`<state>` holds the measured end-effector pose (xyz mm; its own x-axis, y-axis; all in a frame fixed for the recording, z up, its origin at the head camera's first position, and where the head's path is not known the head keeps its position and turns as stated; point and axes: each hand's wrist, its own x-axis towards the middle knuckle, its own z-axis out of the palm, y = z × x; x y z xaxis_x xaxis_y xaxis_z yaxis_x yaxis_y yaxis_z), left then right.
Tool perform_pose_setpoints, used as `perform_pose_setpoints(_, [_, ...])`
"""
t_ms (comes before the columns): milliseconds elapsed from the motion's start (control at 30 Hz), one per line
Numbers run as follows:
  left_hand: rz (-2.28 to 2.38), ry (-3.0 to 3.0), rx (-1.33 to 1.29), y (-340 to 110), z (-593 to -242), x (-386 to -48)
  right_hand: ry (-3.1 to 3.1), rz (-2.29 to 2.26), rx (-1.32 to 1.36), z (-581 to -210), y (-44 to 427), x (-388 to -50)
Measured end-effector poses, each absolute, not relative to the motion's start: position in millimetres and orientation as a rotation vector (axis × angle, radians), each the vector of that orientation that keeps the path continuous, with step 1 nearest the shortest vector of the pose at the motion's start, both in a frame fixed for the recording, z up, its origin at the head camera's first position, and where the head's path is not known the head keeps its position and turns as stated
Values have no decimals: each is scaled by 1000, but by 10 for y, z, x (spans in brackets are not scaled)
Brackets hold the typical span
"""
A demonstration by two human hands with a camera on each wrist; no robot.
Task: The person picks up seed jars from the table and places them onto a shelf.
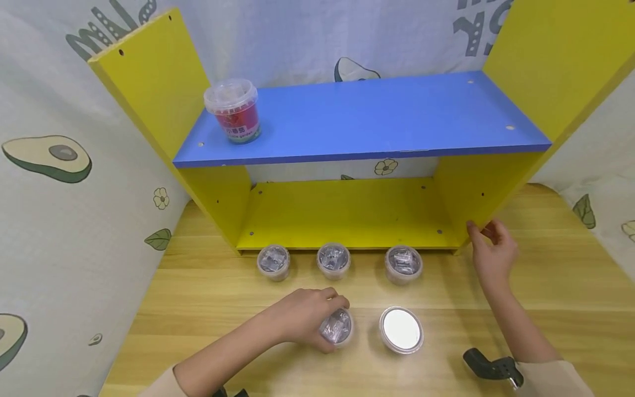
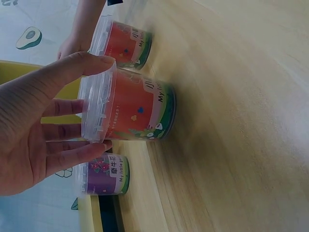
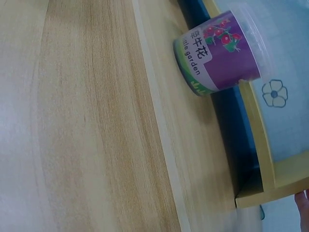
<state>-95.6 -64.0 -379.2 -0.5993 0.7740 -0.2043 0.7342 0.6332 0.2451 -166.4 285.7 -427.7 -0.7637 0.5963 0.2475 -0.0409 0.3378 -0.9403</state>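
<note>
My left hand (image 1: pixel 307 315) grips a clear-lidded plastic cup (image 1: pixel 337 327) from above, near the front middle of the table. In the left wrist view, thumb and fingers curl round the lid, and the cup's label (image 2: pixel 133 106) is red. At the right end of the yellow and blue shelf, my right hand (image 1: pixel 496 255) holds the lower front edge of the yellow side panel (image 1: pixel 488 184), thumb on the inner side. Only a bit of its fingers (image 3: pixel 303 205) shows in the right wrist view. Beside the gripped cup stands another red-labelled cup (image 1: pixel 401 330) with a shiny top.
Along the shelf's front stand a left cup (image 1: pixel 273 262), a middle cup (image 1: pixel 333 260) and a right cup (image 1: pixel 403 264). One purple-labelled cup (image 3: pixel 219 55) shows in the right wrist view. A red-labelled cup (image 1: pixel 238 118) sits on the blue board (image 1: pixel 367 118). Patterned cloth (image 1: pixel 74 231) hangs behind.
</note>
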Motion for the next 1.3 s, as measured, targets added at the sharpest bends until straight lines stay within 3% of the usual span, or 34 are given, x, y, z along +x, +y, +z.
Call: perform_pose_setpoints(1300, [224,2638,1183,-607,-3883,-879,-1995,1509,-457,-4157,2791,-1610])
